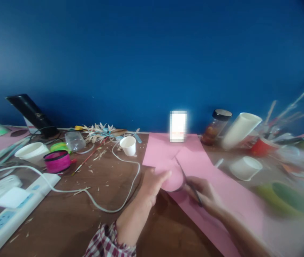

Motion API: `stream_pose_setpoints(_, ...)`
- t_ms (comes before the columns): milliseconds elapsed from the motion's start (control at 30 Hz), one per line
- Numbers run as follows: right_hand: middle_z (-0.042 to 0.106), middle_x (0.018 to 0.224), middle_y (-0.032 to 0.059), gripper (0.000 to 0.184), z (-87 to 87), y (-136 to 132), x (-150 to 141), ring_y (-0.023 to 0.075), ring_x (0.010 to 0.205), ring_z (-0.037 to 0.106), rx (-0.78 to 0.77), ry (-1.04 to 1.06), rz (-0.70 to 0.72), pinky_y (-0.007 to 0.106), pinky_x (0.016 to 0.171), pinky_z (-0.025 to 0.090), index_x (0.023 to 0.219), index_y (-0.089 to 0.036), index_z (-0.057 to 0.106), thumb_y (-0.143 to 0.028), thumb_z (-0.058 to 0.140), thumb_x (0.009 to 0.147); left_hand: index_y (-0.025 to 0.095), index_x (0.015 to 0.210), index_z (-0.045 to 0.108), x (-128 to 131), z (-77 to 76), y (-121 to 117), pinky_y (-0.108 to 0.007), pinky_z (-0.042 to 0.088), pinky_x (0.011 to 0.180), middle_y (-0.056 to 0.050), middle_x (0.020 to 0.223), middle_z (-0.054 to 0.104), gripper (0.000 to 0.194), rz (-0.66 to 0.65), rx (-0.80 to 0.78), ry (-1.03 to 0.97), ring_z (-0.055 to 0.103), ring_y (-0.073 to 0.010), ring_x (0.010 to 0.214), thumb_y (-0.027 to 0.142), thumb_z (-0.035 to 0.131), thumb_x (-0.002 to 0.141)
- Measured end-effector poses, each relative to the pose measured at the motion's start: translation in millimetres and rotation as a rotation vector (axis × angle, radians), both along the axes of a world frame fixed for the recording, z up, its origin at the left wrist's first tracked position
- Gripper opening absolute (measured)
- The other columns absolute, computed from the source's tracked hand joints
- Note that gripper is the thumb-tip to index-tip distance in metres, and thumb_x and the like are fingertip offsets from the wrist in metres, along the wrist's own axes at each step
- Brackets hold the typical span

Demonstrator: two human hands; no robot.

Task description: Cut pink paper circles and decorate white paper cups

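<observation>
1. Two bare hands are seen. A rounded pink piece (173,178) is held by the left hand (152,186), its thumb laid on top; its other fingers are mostly hidden.
2. One pair of scissors (183,174) is gripped in the closed right hand (204,192), its blade at the piece's right edge. How far the blades are parted cannot be told.
3. One large pink sheet (227,192) is spread on the brown table (69,225), beneath the scissors.
4. Beyond the left hand, one white paper cup (127,146) is placed upright.
5. At right, one lidded jar (213,130) and one leaning white cylinder (240,131) are set side by side.
6. At left, one magenta ring (57,162) and one power strip (3,221) are seen.
</observation>
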State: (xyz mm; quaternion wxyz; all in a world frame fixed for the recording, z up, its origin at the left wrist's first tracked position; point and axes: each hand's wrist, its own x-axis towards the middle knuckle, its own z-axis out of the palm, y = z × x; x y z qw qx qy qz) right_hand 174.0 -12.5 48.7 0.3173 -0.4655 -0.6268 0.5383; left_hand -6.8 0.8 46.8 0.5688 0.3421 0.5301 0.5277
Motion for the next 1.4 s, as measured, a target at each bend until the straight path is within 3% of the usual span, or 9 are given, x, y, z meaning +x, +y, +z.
stream_pose_setpoints(867, 0.042, 0.051, -0.0049, 0.039, -0.9, 0.8, 1.1, 0.0073, 0.045, 0.037, 0.041, -0.044, 0.004, 0.020, 0.042, 0.027, 0.064, -0.016, 0.053, -0.051, 0.061, 0.079, 0.009, 0.095, 0.069, -2.6, -3.7, 2.1, -0.035, 0.053, 0.075, -0.015, 0.092, 0.073, 0.039, 0.034, -0.041, 0.082, 0.067, -0.0290, 0.088, 0.026, 0.079, 0.060)
stream_pose_setpoints(1100, 0.047, 0.046, -0.0058, 0.044, -10.4, 2.2, 1.8, 0.0093, 0.038, 0.043, 0.005, 0.036, -0.132, 0.021, 0.039, 0.032, 0.096, -0.015, 0.058, -0.056, 0.058, 0.080, 0.008, 0.094, 0.070, -1.3, -3.2, 1.8, -0.038, 0.053, 0.077, -0.016, 0.091, 0.073, 0.041, 0.028, -0.021, 0.036, 0.067, -0.0307, 0.088, 0.029, 0.079, 0.060)
stream_pose_setpoints(1400, 0.053, 0.057, -0.0033, 0.047, -11.8, 3.5, -1.3, 0.0075, 0.044, 0.043, -0.055, 0.150, -0.153, 0.020, 0.041, 0.034, 0.099, -0.016, 0.060, -0.056, 0.064, 0.076, 0.008, 0.098, 0.068, 5.3, -11.8, 0.5, -0.040, 0.052, 0.082, -0.016, 0.096, 0.072, 0.042, 0.026, -0.001, -0.127, 0.067, -0.0294, 0.090, 0.029, 0.077, 0.062)
